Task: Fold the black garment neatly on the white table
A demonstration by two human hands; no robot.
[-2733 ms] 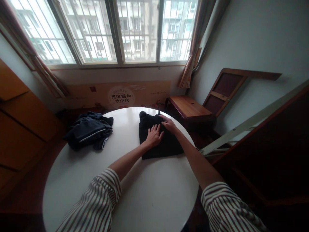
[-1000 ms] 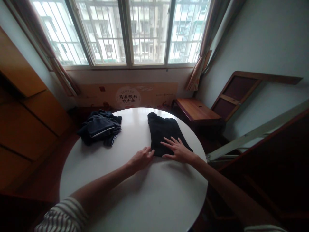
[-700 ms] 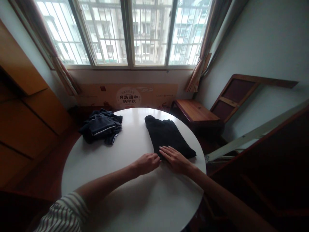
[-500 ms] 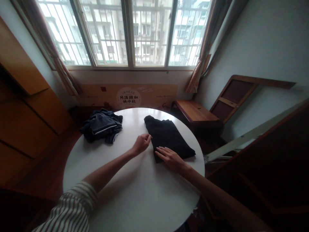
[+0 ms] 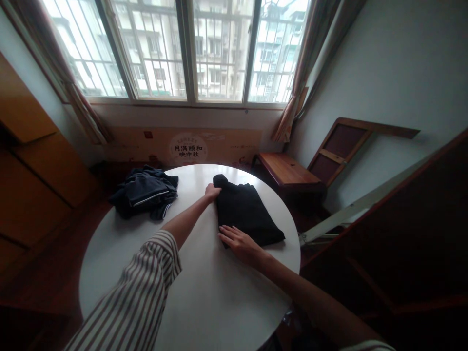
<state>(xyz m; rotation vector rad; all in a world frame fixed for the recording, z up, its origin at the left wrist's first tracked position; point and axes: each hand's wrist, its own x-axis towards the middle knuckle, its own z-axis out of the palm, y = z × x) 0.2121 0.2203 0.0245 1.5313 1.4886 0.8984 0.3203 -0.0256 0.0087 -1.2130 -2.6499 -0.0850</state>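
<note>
A folded black garment (image 5: pixel 246 209) lies flat on the round white table (image 5: pixel 204 302); its exact kind I cannot tell. My left hand (image 5: pixel 212 192) is closed on its far left edge, beside a bunched lump of the cloth at the far corner. Close to the near left corner, my right hand (image 5: pixel 239 243) rests palm down on the fabric with its fingers stretched out. A crumpled pile of dark navy clothing (image 5: pixel 146 192) with white piping sits on the table's far left side, apart from both hands.
Beyond the table, a low wooden stool or side table (image 5: pixel 290 170) stands at the right, near a leaning wooden frame (image 5: pixel 338 146). Orange-brown cabinets (image 5: pixel 40 180) line the left. A dark panel (image 5: pixel 409 243) slants along the right.
My left hand has moved away from me along the garment's left edge, up to its far part. My right hand remains on the near left corner. The whole view has shifted slightly.
</note>
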